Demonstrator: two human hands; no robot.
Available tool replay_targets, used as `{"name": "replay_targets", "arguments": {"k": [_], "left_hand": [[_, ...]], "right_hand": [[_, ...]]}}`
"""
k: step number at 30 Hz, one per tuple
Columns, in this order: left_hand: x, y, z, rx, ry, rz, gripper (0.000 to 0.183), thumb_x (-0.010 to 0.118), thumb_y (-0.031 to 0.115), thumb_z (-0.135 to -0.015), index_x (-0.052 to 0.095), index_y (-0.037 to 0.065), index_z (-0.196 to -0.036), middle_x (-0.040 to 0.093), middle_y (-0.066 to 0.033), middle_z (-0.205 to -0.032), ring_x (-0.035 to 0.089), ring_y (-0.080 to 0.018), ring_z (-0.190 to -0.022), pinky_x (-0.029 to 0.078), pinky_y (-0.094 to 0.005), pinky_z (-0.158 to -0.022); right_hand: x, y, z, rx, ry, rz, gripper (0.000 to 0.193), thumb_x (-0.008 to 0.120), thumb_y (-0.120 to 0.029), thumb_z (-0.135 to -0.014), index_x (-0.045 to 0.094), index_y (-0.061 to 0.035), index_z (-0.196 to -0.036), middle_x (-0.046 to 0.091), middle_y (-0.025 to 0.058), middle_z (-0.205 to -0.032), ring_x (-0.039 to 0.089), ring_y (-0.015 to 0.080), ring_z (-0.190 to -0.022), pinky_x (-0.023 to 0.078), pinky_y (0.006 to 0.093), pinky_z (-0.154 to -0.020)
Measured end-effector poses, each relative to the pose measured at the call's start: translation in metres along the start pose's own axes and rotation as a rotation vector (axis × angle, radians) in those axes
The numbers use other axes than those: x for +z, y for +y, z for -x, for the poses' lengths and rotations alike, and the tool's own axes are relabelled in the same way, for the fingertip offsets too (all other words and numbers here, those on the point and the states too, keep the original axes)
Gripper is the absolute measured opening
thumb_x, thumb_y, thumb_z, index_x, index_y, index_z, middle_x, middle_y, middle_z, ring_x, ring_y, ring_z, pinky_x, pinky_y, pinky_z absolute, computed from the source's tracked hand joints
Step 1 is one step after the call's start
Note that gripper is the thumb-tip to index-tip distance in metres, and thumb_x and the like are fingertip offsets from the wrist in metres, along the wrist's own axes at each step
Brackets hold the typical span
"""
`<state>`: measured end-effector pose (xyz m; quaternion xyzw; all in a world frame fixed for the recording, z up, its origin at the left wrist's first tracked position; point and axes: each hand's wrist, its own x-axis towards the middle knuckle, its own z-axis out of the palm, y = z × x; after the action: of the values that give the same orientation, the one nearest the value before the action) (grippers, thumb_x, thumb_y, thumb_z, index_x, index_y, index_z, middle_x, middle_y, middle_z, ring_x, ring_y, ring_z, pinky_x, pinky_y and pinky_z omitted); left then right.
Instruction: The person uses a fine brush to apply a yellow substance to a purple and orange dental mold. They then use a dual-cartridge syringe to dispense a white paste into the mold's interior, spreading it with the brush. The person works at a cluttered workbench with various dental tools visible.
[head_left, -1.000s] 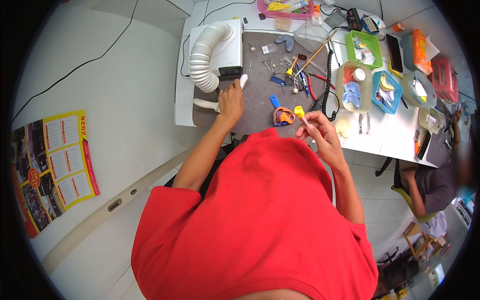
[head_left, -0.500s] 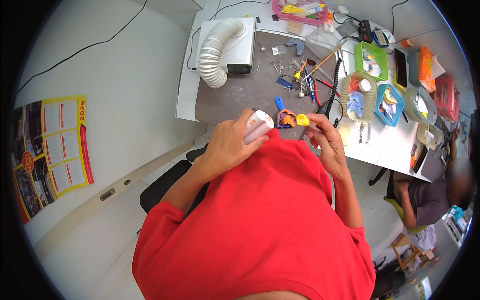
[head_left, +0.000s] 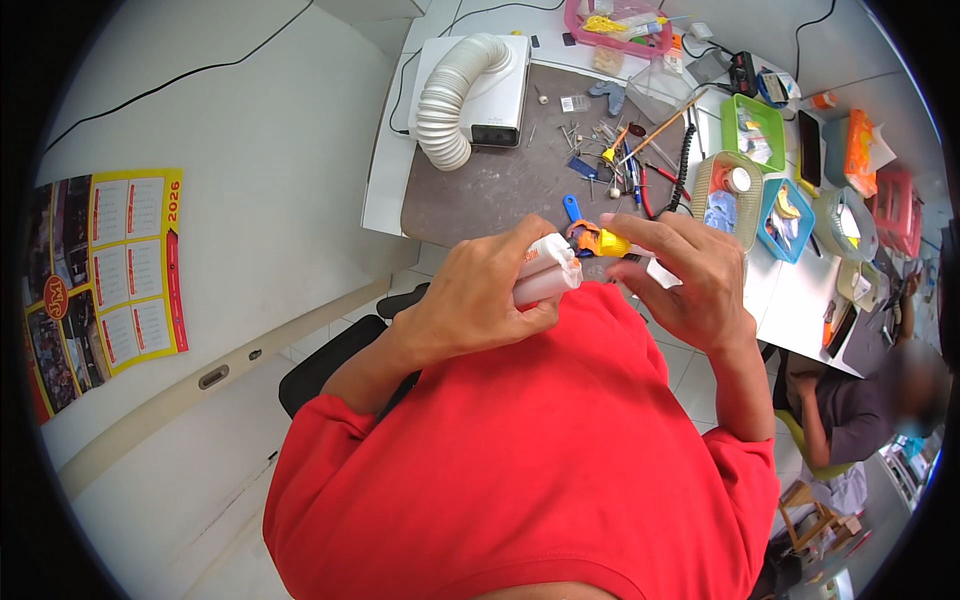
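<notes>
We've got our left hand (head_left: 478, 295) wrapped round the white double-barrel cartridge (head_left: 547, 280) and our right hand (head_left: 702, 285) pinching the yellow-ended tip (head_left: 614, 244) near its end, so let's keep both steady and squarely lined up.

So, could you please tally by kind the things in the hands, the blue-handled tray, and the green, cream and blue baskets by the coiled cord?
Twin tube, left hand: 1
Yellow tip, right hand: 1
Blue-handled tray: 1
Green basket, cream basket, blue basket: 3
Total: 6
</notes>
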<state>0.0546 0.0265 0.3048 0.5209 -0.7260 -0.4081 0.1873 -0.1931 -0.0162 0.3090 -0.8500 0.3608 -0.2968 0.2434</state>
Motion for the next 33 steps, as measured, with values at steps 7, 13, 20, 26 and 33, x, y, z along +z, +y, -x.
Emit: {"name": "replay_targets", "arguments": {"k": [7, 13, 20, 26, 33], "left_hand": [[-0.004, 0.004, 0.002, 0.024, -0.007, 0.010, 0.049, 0.078, 0.011, -0.071, 0.055, 0.008, -0.115, 0.069, -0.0178, -0.090, 0.070, -0.0398, -0.081, 0.055, -0.0418, -0.071], [-0.009, 0.006, 0.002, 0.043, -0.031, -0.026, 0.049, 0.078, 0.013, -0.071, 0.056, 0.007, -0.115, 0.069, -0.0182, -0.087, 0.069, -0.0404, -0.079, 0.055, -0.0433, -0.070], [-0.012, 0.007, 0.002, 0.038, -0.066, -0.056, 0.050, 0.078, 0.014, -0.071, 0.056, 0.006, -0.116, 0.069, -0.0183, -0.087, 0.069, -0.0405, -0.079, 0.055, -0.0441, -0.070], [-0.016, 0.006, 0.002, 0.057, -0.085, -0.101, 0.051, 0.078, 0.015, -0.070, 0.056, 0.006, -0.116, 0.068, -0.0181, -0.088, 0.068, -0.0408, -0.080, 0.054, -0.0454, -0.070], [-0.017, 0.004, 0.001, 0.144, -0.077, -0.164, 0.048, 0.075, 0.018, -0.074, 0.052, 0.005, -0.114, 0.067, -0.0189, -0.084, 0.067, -0.0405, -0.073, 0.054, -0.0488, -0.067]], "right_hand": [[-0.002, 0.002, -0.003, -0.114, -0.064, -0.045, 0.033, 0.079, -0.017, -0.081, 0.073, -0.0139, -0.113, 0.059, 0.0039, -0.083, 0.060, 0.0196, -0.067, 0.046, 0.0338, -0.053], [-0.002, 0.004, -0.007, -0.130, -0.093, -0.081, 0.025, 0.078, -0.018, -0.083, 0.073, -0.0119, -0.106, 0.060, 0.0046, -0.084, 0.061, 0.0223, -0.069, 0.048, 0.0349, -0.057], [-0.005, 0.003, -0.011, -0.181, -0.115, -0.087, 0.032, 0.081, -0.018, -0.080, 0.074, -0.0098, -0.110, 0.057, 0.0040, -0.080, 0.053, 0.0206, -0.066, 0.041, 0.0355, -0.056], [-0.009, 0.001, -0.014, -0.270, -0.129, -0.002, 0.033, 0.082, -0.016, -0.077, 0.075, -0.0105, -0.109, 0.058, 0.0024, -0.080, 0.051, 0.0195, -0.067, 0.040, 0.0348, -0.056], [-0.010, -0.004, -0.018, -0.341, -0.101, 0.097, 0.033, 0.076, -0.009, -0.071, 0.074, -0.0135, -0.103, 0.060, -0.0027, -0.081, 0.057, 0.0157, -0.069, 0.048, 0.0310, -0.051]]}}
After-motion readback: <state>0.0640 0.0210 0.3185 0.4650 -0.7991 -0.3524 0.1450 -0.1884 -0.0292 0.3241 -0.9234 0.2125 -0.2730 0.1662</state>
